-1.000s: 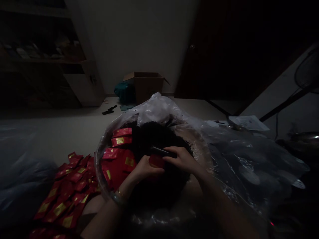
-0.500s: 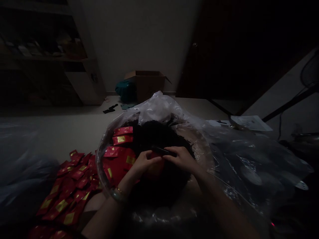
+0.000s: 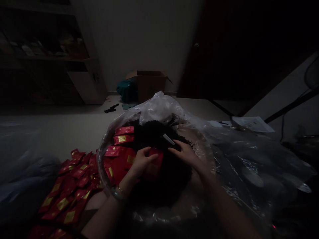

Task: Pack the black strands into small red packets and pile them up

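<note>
My left hand (image 3: 143,161) is closed on a small red packet (image 3: 154,164), thumb and fingers at its upper part. To the right, my right hand (image 3: 183,152) grips a narrow flat strip (image 3: 168,139), pale on its visible face; its exact kind is not clear in the dim light. Both hands are above a heap of dark, crumbly loose material (image 3: 171,186) that looks like dried leaves. A round basin lined with clear plastic (image 3: 104,146) holds the heap. More red packets (image 3: 122,151) with gold labels lie inside at its left.
A pile of red packets (image 3: 72,186) lies left of the basin. Clear plastic sheeting (image 3: 249,166) spreads at the right, near papers (image 3: 253,123). An open cardboard box (image 3: 151,84) and a teal bag (image 3: 127,90) stand against the wall. Shelves (image 3: 47,59) are at the far left.
My right hand has moved slightly right, away from the left hand and the red packet. The strip has turned and now shows a pale face above the heap.
</note>
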Demonstrator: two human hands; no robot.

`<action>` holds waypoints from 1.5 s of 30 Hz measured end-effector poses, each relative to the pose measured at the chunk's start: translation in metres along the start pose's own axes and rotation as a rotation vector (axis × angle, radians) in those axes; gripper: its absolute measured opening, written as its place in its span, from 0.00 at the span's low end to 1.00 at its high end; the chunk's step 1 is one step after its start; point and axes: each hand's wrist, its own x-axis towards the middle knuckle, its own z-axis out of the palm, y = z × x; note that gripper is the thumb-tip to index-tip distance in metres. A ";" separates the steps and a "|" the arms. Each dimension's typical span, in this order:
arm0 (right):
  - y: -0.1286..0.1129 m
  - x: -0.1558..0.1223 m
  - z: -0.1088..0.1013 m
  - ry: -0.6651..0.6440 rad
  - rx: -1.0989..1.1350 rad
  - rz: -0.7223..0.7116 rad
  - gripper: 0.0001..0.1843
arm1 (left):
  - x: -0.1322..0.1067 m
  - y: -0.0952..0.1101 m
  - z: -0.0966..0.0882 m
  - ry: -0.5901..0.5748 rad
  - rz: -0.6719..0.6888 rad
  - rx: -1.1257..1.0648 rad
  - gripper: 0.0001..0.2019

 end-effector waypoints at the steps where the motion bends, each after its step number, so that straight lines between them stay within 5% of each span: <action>1: 0.007 0.002 0.001 -0.003 -0.070 0.032 0.25 | 0.000 0.000 0.000 0.023 0.013 0.005 0.16; 5: 0.016 0.004 0.006 -0.035 -0.233 0.029 0.20 | 0.001 -0.001 0.001 0.070 0.018 0.041 0.14; 11: -0.024 -0.010 0.013 -0.005 0.195 -0.189 0.12 | 0.001 -0.001 0.005 0.065 0.034 0.046 0.15; 20: -0.038 -0.017 0.006 -0.171 0.264 -0.076 0.11 | 0.001 -0.006 0.006 -0.069 -0.009 0.024 0.20; 24: -0.030 -0.014 -0.022 -0.239 0.212 0.030 0.11 | -0.001 0.005 -0.003 0.021 0.037 0.381 0.21; 27: -0.031 -0.019 -0.040 -0.006 0.172 0.017 0.10 | -0.003 0.020 -0.019 0.301 0.090 1.117 0.17; 30: -0.047 -0.034 -0.039 0.261 0.421 -0.031 0.15 | -0.007 0.029 -0.033 0.353 -0.079 1.522 0.16; 35: -0.074 -0.052 -0.023 -0.056 0.836 -0.234 0.24 | -0.006 0.029 -0.039 0.224 -0.240 1.623 0.15; 45: -0.055 -0.032 -0.008 -0.208 0.556 -0.130 0.17 | -0.006 0.020 -0.038 0.200 -0.194 1.604 0.12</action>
